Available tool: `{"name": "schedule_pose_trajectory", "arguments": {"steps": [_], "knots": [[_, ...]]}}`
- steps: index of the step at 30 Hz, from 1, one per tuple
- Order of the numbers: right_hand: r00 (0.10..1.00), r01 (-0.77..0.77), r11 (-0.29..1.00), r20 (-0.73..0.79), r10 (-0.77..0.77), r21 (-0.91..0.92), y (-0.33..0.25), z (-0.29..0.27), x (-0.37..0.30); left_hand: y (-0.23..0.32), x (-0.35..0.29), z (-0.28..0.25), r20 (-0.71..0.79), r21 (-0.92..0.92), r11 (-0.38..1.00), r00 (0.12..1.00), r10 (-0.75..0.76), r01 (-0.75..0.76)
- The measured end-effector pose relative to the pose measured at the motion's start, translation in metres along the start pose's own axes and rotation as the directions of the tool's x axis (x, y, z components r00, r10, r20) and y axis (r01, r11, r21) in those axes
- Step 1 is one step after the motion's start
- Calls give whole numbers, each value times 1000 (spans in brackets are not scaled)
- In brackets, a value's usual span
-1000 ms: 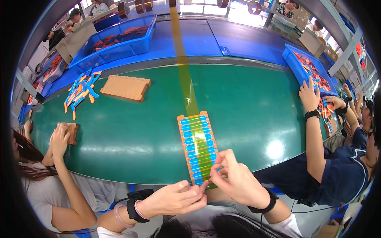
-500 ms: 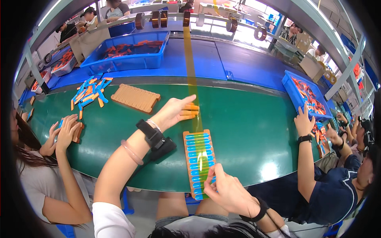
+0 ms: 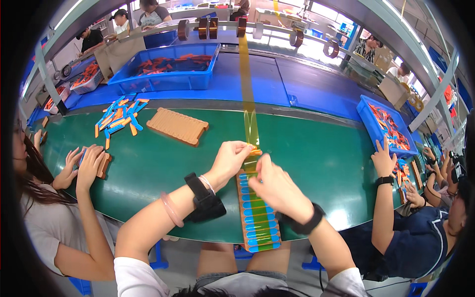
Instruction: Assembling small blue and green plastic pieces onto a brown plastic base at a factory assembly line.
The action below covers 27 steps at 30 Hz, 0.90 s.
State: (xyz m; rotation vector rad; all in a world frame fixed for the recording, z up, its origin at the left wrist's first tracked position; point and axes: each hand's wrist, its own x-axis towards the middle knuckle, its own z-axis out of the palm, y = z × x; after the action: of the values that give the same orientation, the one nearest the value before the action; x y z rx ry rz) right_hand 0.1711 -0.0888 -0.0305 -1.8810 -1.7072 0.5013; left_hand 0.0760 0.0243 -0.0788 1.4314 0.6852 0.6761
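A strip of amber see-through tape (image 3: 247,74) runs down from a roll on the bar above. My left hand (image 3: 231,159) is closed on it just beyond a brown grooved block (image 3: 277,230), the strip pinched between thumb and fingers. Blue rounded sticks (image 3: 254,242) lie side by side across the block, with tape stretched over their middles. The block's near end juts past the table edge. Over its far end is my right hand (image 3: 281,190), fingers curled inward beside the tape; what they hold, if anything, is hidden.
On the green table (image 3: 208,119) lie another grooved block (image 3: 177,126) and a pile of blue and orange sticks (image 3: 118,119). Blue bins (image 3: 163,81) hold red pieces. Co-workers' hands are at work left and right. More tape rolls (image 3: 203,28) hang overhead.
My left hand has gone from spread fingers beside the tape to a pinch on it. My right hand has moved from the block's near end to its far end.
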Motion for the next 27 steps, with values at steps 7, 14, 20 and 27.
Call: {"name": "schedule_pose_trajectory", "arguments": {"steps": [7,14,20,27], "knots": [[988,-134,983,88,124,122,12,-11,45,5,-3,2,23,53,996,997,-76,75],[999,-39,984,10,42,-173,38,-41,-5,6,12,-45,524,831,-171,643,558,-530],[1000,-13,992,21,16,-126,55,-50,-38,41,-9,-24,292,924,11,724,625,-382],[973,65,893,225,42,-445,0,17,-22,94,-73,-34,164,-437,894,986,-25,96]]}}
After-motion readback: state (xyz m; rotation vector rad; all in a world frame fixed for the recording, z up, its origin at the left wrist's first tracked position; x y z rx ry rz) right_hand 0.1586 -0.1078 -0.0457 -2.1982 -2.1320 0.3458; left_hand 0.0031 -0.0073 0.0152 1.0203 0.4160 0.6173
